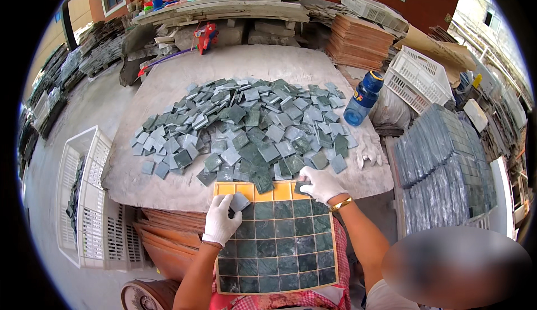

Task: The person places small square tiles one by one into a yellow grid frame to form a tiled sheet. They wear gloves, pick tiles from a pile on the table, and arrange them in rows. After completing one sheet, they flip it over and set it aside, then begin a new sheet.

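Inspecting from the head view, I find the tray [225, 188] directly before me, its far edge by the table [126, 167], dark green tiles filling its lower rows and yellow showing in the top row. My gloved left hand [221, 220] has thumb and fingers pinching a pale tile [240, 201], tilted over the dividers; my gloved right hand [321, 187] has thumb and forefinger closed about a dark tile [301, 188] at the top row. Principal hazard, in my judgement: the pile [240, 122] spills over the tray's far edge, so a knock from either hand could slide loose pieces into the cells. Second, a tile released askew could lodge across a divider; its edge could also chip. Third, the bottle [363, 98], upright beside the pile, could topple if a sleeve or reaching arm caught it. Containers: the tray bears tiles in a grid; the white basket [92, 229] at left holds something dark, not identifiable; the bottle's lower part is see-through blue, its fill uncertain. The white crate [417, 79] at right stands tilted, contents not determinable.
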`<state>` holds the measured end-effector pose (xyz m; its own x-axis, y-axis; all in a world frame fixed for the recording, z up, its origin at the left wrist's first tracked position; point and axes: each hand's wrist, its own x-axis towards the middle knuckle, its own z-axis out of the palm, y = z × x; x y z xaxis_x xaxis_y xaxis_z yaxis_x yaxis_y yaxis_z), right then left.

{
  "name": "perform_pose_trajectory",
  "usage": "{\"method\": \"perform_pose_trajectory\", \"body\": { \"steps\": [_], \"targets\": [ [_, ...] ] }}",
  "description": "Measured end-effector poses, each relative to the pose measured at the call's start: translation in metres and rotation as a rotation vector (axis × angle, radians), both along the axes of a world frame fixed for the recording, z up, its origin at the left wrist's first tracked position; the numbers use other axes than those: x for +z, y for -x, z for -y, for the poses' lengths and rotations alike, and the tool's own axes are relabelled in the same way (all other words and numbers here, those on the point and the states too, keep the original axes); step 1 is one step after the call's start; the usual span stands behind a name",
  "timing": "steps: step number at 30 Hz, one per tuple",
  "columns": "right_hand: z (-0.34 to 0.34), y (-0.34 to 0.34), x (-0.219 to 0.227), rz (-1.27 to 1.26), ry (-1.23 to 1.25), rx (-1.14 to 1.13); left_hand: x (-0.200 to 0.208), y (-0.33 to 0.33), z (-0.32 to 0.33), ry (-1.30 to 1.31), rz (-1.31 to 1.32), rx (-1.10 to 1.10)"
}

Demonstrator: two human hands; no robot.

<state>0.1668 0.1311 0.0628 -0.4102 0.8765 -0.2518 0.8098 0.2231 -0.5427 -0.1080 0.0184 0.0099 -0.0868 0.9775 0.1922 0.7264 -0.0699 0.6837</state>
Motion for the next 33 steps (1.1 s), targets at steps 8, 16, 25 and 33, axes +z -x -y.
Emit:
{"method": "perform_pose_trajectory", "body": {
  "steps": [8, 16, 25, 33],
  "targets": [
    [0.045, -0.046, -0.002, -0.892, 0.108, -0.469, -0.003, -0.078, -0.048, -0.185, -0.043, -0.389],
    [0.115, -0.087, -0.019, -1.229, 0.147, -0.798, -0.012, -0.103, -0.080, -0.153, -0.091, -0.502],
    [0.136, -0.107, -0.045, -1.296, 0.247, -0.799, 0.003, -0.108, -0.096, 0.059, 0.025, -0.301],
    [0.152, -0.105, -0.062, -1.240, 0.319, -0.783, -0.002, -0.115, -0.088, 0.079, -0.249, -0.312]
  ]
}}
